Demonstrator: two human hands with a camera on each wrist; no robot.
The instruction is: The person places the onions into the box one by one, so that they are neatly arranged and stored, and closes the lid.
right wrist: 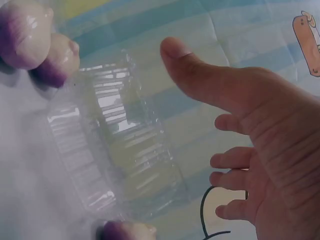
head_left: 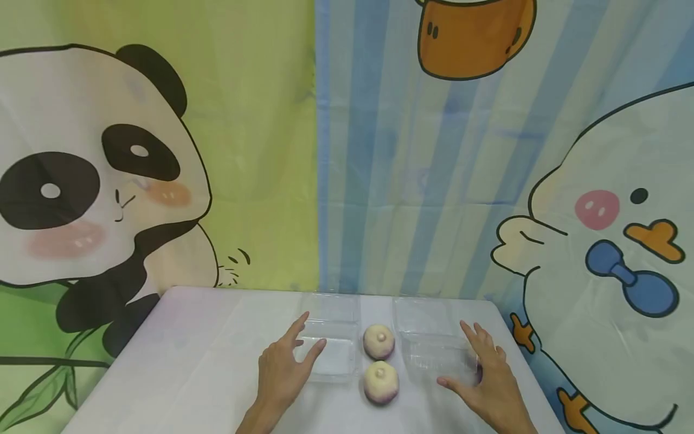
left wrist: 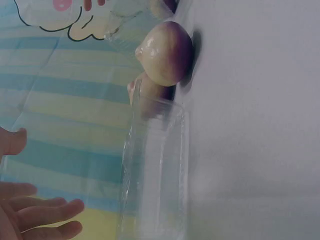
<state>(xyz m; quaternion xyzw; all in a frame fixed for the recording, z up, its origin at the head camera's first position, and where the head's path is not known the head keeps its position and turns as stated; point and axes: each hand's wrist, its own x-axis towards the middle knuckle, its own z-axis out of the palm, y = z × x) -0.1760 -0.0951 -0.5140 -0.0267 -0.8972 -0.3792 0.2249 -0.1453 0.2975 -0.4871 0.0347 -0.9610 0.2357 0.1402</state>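
Bulbs (head_left: 381,383), two anyway, sit between left hand (head_left: 282,371) just beside one clear box (head_left: 333,360) and right hand (head_left: 490,386) beside another box (head_left: 434,354), both hands empty and spread, so imo it's the reaching stage and grabbing anything calls for moving in and curling round it.

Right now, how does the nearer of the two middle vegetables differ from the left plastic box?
The vegetable is round, while the box is rectangular. The vegetable is solid-looking, cream with purple below; the box is clear and see-through. The vegetable also looks smaller than the box, whose lid is open. Both rest on the white table.
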